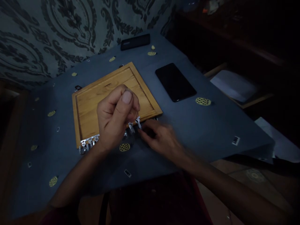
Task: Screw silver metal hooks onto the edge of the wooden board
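Note:
A wooden board with a raised frame [86, 109] lies on the table, with a row of silver metal hooks [90, 141] along its near edge. My left hand [117, 115] is closed in a fist over the board, its thumb pressed on the curled fingers; whatever is inside is hidden. At the near right edge of the board, my right hand [161, 137] pinches the lower end of one metal hook [138, 122] between thumb and forefinger. Part of the hook row is behind my left hand.
A black smartphone [175, 82] lies right of the board. At the back are a dark phone case [135, 42] and a small pale object [153, 47]. A blue patterned cloth [199, 134] covers the table. An open drawer holding white paper [234, 86] stands at the right.

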`<state>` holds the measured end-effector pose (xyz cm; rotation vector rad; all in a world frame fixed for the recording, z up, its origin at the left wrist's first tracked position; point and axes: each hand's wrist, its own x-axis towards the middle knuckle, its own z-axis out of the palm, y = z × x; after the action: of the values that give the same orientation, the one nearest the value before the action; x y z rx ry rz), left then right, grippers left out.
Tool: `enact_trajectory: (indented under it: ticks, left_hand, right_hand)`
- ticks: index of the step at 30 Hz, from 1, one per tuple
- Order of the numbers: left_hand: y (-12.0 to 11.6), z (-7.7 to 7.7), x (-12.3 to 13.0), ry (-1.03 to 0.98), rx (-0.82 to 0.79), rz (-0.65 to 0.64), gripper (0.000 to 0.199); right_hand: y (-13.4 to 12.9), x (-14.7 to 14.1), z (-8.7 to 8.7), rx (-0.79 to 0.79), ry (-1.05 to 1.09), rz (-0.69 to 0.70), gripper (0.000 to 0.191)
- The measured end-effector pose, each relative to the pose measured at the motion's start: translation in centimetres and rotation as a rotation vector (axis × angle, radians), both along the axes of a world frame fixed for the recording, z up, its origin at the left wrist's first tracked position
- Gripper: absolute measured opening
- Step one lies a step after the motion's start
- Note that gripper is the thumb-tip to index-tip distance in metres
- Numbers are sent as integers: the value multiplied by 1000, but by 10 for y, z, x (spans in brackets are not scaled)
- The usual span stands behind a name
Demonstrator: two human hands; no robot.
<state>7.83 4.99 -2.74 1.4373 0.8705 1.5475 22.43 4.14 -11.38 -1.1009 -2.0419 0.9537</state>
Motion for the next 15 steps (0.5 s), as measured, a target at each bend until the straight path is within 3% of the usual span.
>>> enact_trajectory:
  ticks: [10, 15]
  left_hand:
    - [0, 0, -3, 99, 19, 7, 35]
    - [-1, 2, -6, 219, 11, -58, 36]
  right_hand:
    - [0, 0, -1, 49, 33, -5, 14]
    - [-1, 0, -3, 51, 69, -9, 13]
